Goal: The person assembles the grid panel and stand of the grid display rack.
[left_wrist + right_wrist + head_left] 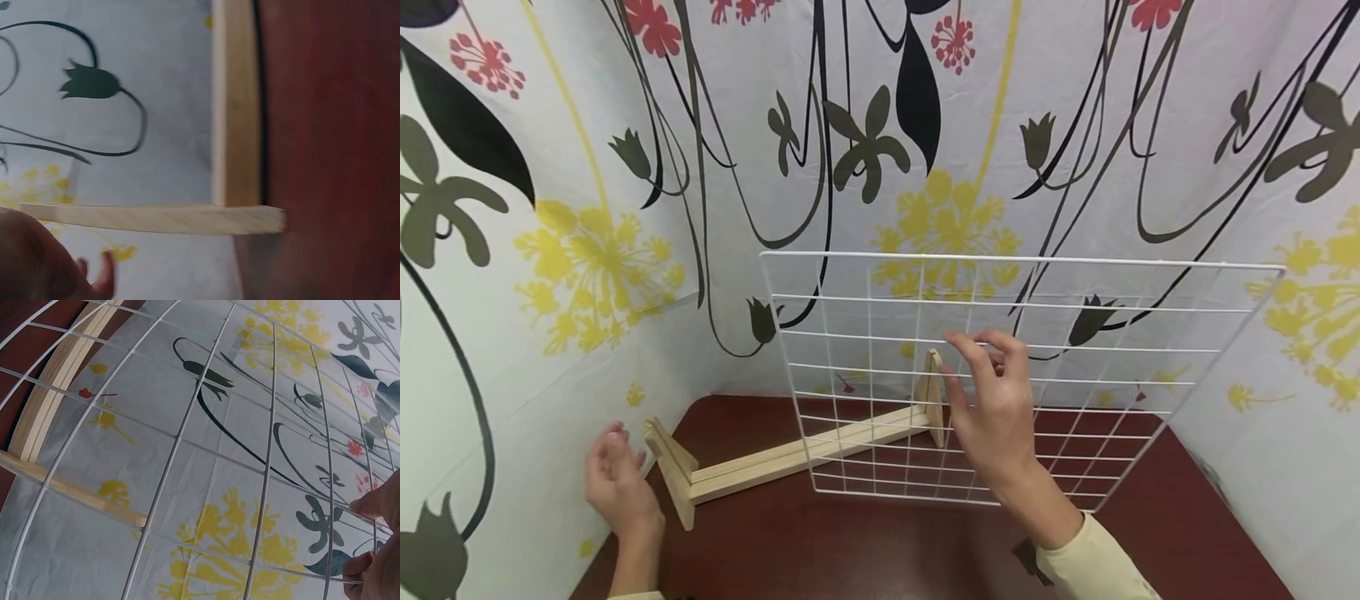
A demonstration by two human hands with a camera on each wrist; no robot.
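A white wire grid panel (871, 337) stands tilted in front of a pale wooden stand (752, 476) in the head view. My right hand (996, 417) pinches the grid's wires between thumb and fingers, near its middle; the right wrist view shows those fingers (375, 503) around a wire. The stand is a long rail with an upright end piece at each end, lying on the table behind the grid. Beside the stand's left end piece (156, 219), my left hand (621, 483) hovers with loosely curled fingers and holds nothing.
The dark red-brown table (850, 542) has cloth walls (737, 208) printed with flowers at its back and sides. A small dark item (1030, 560) lies by the right sleeve, partly hidden.
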